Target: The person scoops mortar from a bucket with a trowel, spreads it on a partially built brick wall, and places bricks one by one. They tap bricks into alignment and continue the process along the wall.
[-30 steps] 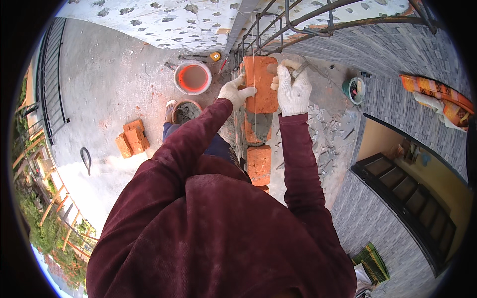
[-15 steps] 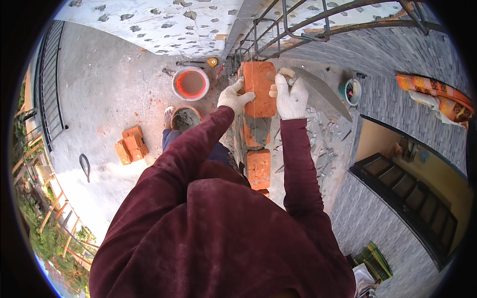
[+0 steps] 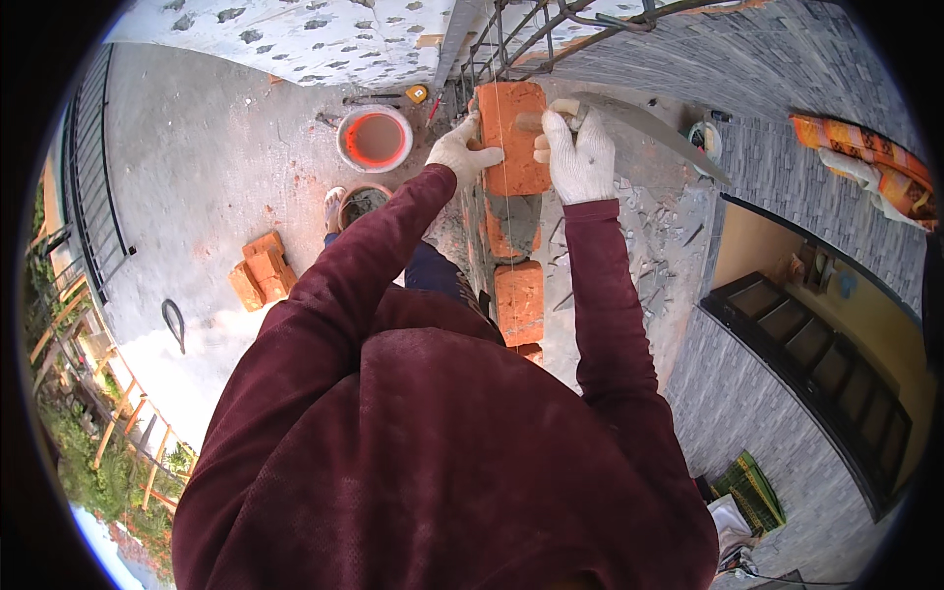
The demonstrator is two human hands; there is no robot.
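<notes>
An orange brick (image 3: 513, 157) lies at the far end of a narrow brick wall, under a thin taut string. My gloved left hand (image 3: 457, 152) grips its left side, thumb on the top face and fingers partly hidden down the edge. In my gloved right hand (image 3: 582, 162) is a trowel (image 3: 644, 128); its grey blade points out to the right, and the handle end reaches over the brick's top. Nearer to me, grey mortar (image 3: 521, 218) covers part of the wall, with another brick (image 3: 519, 300) beyond it toward my body.
A steel rebar cage (image 3: 536, 39) rises just past the brick. To the left stand a white-rimmed bucket (image 3: 405, 138) of cloudy liquid, a mortar bucket (image 3: 364, 202), a yellow tape measure (image 3: 417, 93) and stacked bricks (image 3: 264, 270). Mortar scraps (image 3: 644, 251) litter the floor at right.
The whole scene has shifted upward in the picture as the view tilted. Both hands keep nearly the same places at the brick, and the trowel remains in my right hand.
</notes>
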